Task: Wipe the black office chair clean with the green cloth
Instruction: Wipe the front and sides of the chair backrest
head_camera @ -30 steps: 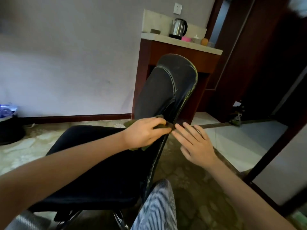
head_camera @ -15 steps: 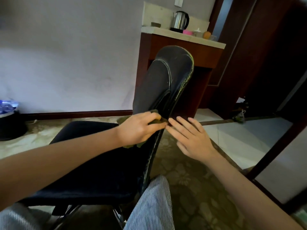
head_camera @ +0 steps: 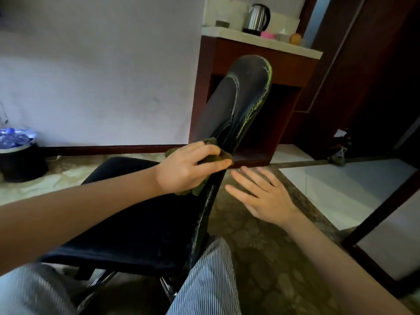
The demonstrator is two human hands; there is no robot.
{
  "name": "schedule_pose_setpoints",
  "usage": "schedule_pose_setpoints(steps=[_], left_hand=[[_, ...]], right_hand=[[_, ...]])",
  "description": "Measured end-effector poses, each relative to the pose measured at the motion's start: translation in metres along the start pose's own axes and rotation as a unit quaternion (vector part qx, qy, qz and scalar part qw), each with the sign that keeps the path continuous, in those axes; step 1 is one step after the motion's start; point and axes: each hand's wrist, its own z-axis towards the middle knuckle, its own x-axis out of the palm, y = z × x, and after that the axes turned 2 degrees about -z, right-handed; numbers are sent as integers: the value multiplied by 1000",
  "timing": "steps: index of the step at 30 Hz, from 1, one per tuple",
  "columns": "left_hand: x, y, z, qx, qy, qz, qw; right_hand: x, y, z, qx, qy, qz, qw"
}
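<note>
The right hand (head_camera: 261,196) lies flat and open, just beside the black padded office chair (head_camera: 136,223). The left hand (head_camera: 186,167) has a tight grip on the crumpled dark green cloth (head_camera: 213,159), pressed where seat meets back. The cloth has hardly moved from a moment ago, so the tall back probably still needs wiping.
</note>
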Motion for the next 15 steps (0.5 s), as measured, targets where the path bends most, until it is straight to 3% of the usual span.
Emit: schedule_pose_setpoints(steps=[8, 12, 15], left_hand=[[13, -12, -56, -18, 51, -4, 999], [1, -6, -47, 7, 52, 11, 999], [-8, -2, -32, 2, 0, 14, 1000]], right_hand=[[8, 16, -5, -105, 23, -19, 994], [3, 13, 3, -79, -4, -11, 997], [1, 10, 16, -39, -15, -8, 999]])
